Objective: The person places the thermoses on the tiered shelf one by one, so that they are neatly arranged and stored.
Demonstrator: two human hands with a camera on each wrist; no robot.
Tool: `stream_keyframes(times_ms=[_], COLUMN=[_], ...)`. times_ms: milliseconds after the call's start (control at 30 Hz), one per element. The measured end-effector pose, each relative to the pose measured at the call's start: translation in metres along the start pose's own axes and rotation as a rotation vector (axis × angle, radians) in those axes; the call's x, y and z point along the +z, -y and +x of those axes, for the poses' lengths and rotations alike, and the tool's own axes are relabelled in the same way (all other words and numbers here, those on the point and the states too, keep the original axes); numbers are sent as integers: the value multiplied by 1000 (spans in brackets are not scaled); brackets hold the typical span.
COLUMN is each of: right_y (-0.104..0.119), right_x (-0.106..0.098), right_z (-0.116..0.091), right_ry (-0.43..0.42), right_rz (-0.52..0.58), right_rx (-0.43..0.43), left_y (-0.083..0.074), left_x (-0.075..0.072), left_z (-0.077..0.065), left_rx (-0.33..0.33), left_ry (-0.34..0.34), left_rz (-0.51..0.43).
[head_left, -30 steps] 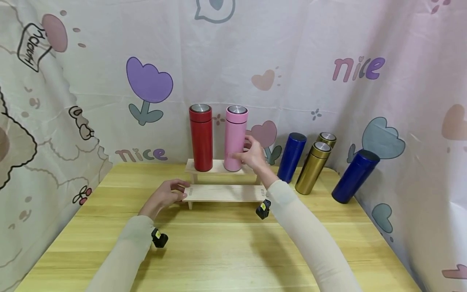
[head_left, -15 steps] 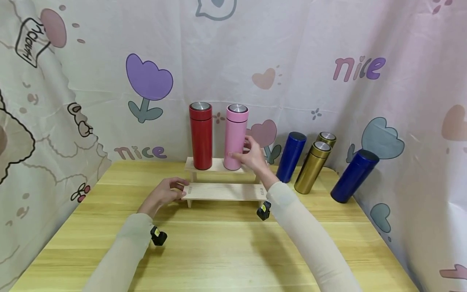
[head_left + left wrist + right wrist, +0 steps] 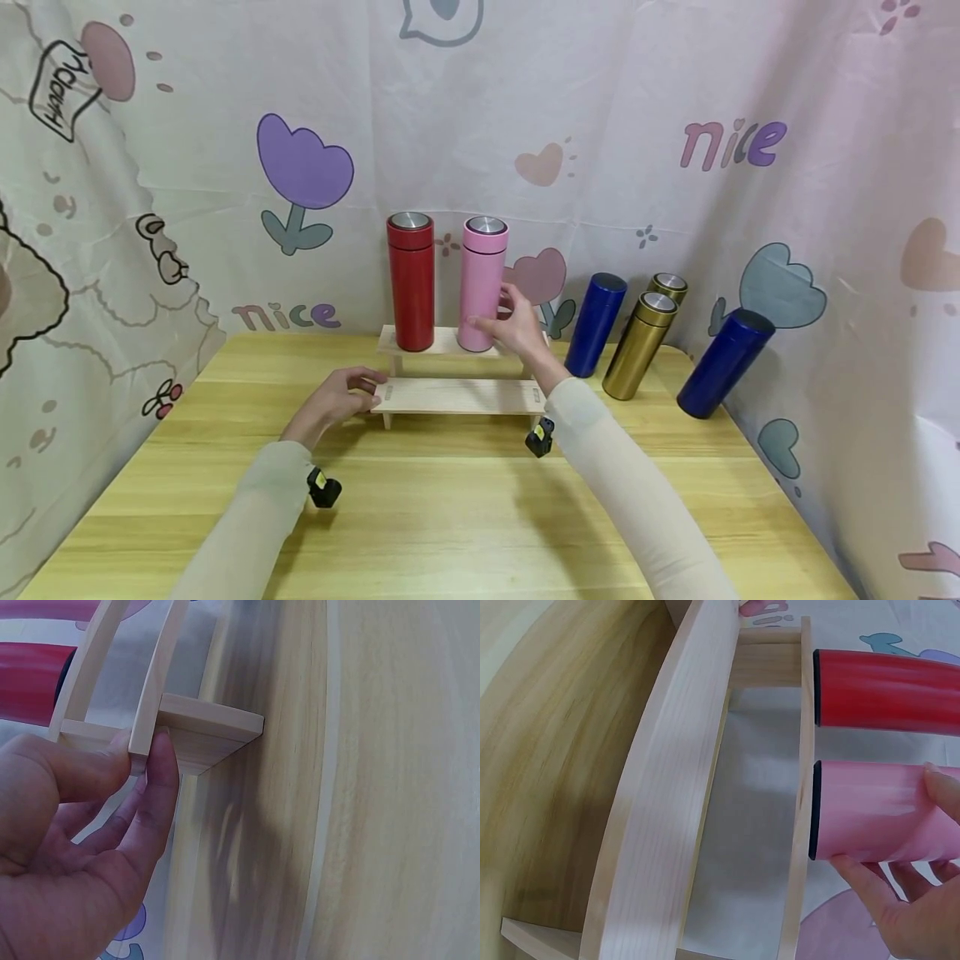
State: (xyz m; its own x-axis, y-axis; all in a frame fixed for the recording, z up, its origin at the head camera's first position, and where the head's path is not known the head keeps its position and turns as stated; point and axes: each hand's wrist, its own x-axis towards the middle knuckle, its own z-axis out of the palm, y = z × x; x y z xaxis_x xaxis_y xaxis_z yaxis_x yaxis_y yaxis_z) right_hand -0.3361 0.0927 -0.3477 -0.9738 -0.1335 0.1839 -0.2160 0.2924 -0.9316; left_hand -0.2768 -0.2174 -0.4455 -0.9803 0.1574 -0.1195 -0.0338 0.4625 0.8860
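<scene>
While the left hand (image 3: 337,398) pinches one wooden stand (image 3: 457,396) by its lower shelf (image 3: 154,686), the right hand (image 3: 519,323) curls thumb and fingers round one pink bottle (image 3: 480,275), upright on the upper shelf (image 3: 446,340) — one red bottle (image 3: 412,287) near it, two blue bottles (image 3: 595,327) and two gold bottles (image 3: 640,350) rightward.

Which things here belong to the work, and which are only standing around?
In the job, likely:
pink bottle, in the right hand
wooden stand, pinched by the left hand
red bottle, on the stand

Apparently just standing by:
two blue bottles
two gold bottles
</scene>
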Motion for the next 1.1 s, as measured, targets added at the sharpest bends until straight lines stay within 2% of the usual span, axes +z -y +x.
stream_keyframes(times_ms=[300, 867, 1100], right_y=[-2, -2, 8], right_x=[6, -1, -13], right_z=[0, -3, -7], right_ry=[4, 21, 97], right_rz=[-33, -34, -96], right_rx=[23, 18, -17], left_y=[3, -1, 0], left_x=[-2, 0, -1], left_z=[-7, -5, -4], left_rx=[9, 10, 7], left_ry=[9, -17, -8], left_rz=[-7, 24, -19])
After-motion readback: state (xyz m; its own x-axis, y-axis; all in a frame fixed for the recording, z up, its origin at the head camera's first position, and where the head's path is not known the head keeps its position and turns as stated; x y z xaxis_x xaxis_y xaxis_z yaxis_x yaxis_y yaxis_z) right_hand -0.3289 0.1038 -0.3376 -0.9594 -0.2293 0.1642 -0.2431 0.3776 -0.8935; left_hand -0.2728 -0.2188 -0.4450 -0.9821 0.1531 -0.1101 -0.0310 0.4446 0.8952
